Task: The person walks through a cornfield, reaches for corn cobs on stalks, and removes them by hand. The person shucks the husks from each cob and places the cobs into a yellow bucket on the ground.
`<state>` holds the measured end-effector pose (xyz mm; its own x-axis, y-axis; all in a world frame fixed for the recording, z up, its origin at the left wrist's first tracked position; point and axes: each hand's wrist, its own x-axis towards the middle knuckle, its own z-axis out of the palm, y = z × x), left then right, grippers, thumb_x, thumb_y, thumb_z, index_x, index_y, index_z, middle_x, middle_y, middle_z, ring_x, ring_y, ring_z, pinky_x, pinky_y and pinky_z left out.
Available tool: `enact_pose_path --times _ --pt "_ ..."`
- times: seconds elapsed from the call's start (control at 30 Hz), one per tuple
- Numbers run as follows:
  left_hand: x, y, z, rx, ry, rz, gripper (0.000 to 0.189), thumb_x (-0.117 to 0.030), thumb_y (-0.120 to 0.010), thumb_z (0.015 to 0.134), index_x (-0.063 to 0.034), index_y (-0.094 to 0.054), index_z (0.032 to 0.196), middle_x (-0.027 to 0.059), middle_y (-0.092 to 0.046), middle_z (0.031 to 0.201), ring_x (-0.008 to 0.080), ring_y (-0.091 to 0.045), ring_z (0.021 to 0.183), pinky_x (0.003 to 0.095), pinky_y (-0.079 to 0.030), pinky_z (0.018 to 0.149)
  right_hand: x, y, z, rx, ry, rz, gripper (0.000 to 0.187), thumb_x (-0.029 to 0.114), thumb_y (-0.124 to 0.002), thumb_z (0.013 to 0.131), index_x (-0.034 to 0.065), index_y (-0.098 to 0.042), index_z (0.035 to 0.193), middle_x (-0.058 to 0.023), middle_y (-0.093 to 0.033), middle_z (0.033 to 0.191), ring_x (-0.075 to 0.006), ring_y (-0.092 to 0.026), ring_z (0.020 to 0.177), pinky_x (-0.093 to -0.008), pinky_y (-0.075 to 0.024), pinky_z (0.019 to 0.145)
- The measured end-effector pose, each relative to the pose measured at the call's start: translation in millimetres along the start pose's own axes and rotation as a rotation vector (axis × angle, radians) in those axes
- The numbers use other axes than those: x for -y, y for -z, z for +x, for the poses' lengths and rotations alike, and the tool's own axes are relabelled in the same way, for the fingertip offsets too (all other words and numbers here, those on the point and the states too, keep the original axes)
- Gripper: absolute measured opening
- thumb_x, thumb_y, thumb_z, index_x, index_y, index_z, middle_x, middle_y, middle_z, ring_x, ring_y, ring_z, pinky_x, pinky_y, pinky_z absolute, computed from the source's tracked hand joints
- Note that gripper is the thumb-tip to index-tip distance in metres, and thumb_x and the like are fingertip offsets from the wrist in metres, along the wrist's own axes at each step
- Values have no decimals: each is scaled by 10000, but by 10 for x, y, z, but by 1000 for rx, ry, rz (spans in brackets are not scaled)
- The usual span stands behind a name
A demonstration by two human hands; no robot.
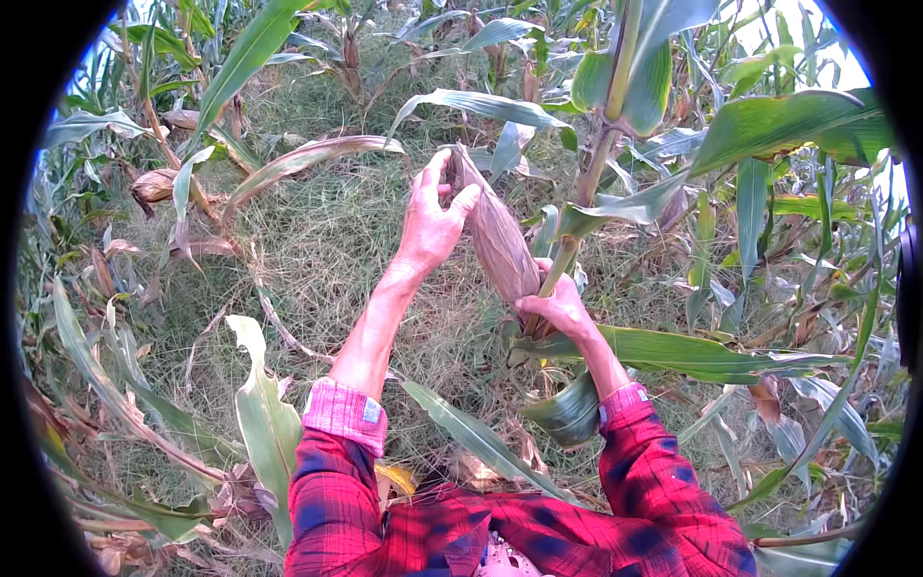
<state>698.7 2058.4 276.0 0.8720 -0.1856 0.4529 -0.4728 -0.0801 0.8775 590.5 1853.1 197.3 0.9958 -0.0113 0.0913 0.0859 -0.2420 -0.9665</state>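
Note:
A corn ear in dry, brownish husk stands tilted on a green corn stalk, its tip towards the upper left. My right hand grips the base of the ear together with the stalk, fingers behind and thumb in front. At the ear's tip is my left hand, thumb and fingers spread around the dry husk end; whether the fingertips press on the husk is hard to tell.
Long green corn leaves reach right from the stalk, beside my right forearm. Another plant with a dry husked ear leans at the left. Dry grass covers the ground between the plants. A pale leaf rises beside my left sleeve.

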Motion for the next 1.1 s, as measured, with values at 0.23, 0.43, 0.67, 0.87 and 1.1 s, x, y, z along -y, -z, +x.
enact_pose_path --times 0.23,0.43,0.67,0.87,1.1 --pt "-324 -582 241 112 -120 -109 272 -215 -500 891 -37 -622 1056 156 -599 1009 256 -580 971 336 -434 872 106 3 -360 -60 61 41 819 108 -769 583 -3 -350 1278 -99 -476 1208 -173 -479 1081 -326 -389 936" --pt "-778 -987 -50 116 -107 -130 267 -138 -469 880 -70 -591 1108 66 -623 683 163 -607 650 309 -482 641 -73 215 -763 -248 104 -142 758 100 -786 569 22 -388 1209 -108 -498 1121 -203 -497 1047 -345 -402 916" --pt "-992 -1069 -1148 -170 -127 -432 299 -116 -421 949 13 -509 1204 70 -646 909 91 -575 798 235 -465 744 -299 513 -962 -257 222 -206 723 93 -804 570 57 -395 1165 -82 -497 1057 -180 -503 996 -329 -420 874" --pt "-944 -954 -1963 -351 -254 -217 247 -59 -457 921 9 -556 1138 119 -655 970 172 -633 883 278 -494 783 -299 522 -942 -124 229 -115 663 -19 -746 628 78 -370 1166 -69 -540 1004 -153 -550 921 -289 -461 802" --pt "-1086 -603 -1454 -221 -24 -670 366 -64 -437 919 39 -392 1267 122 -570 1142 158 -546 1034 283 -406 929 -308 384 -815 46 40 -27 598 -14 -758 607 64 -443 1110 -50 -549 1029 -143 -548 925 -287 -484 762"
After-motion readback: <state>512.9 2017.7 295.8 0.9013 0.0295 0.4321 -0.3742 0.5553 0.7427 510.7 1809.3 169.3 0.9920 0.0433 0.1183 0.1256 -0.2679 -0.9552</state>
